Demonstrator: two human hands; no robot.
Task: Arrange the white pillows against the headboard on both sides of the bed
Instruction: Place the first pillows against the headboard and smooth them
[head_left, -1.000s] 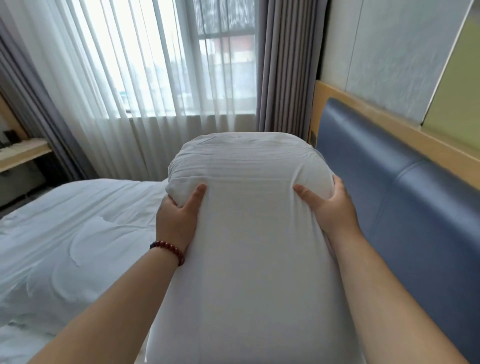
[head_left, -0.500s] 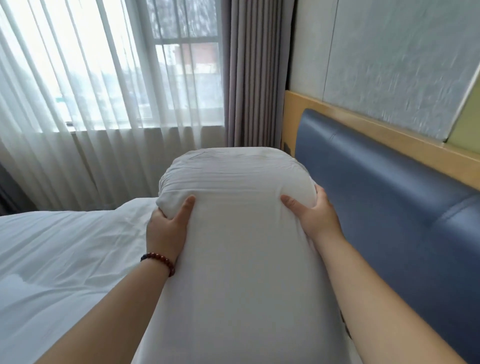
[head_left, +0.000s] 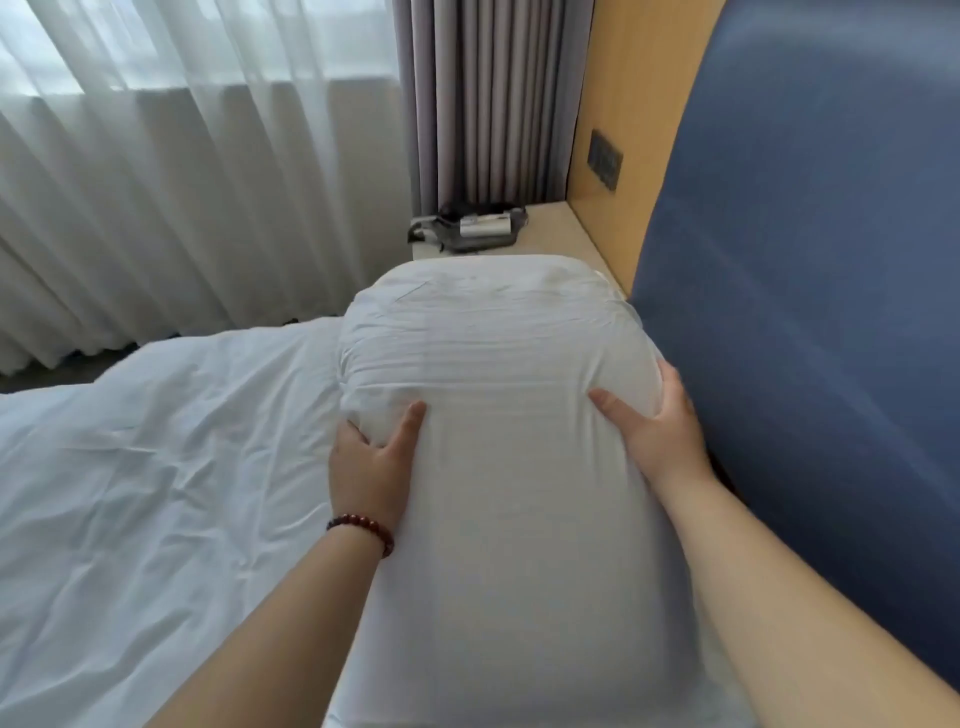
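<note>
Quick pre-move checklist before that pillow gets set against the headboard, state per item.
1. Left hand grips the pillow on its left side: ok.
2. Right hand grips its right side, next to the headboard: ok.
3. Pillow touching the headboard along that side: cannot tell.
4. Pillow's underside set down: cannot tell, hidden.
5. Duvet beside the pillow smooth: not ok, creased.
6. Pillow's far end clear of the dark device on the bedside shelf: cannot tell.
</note>
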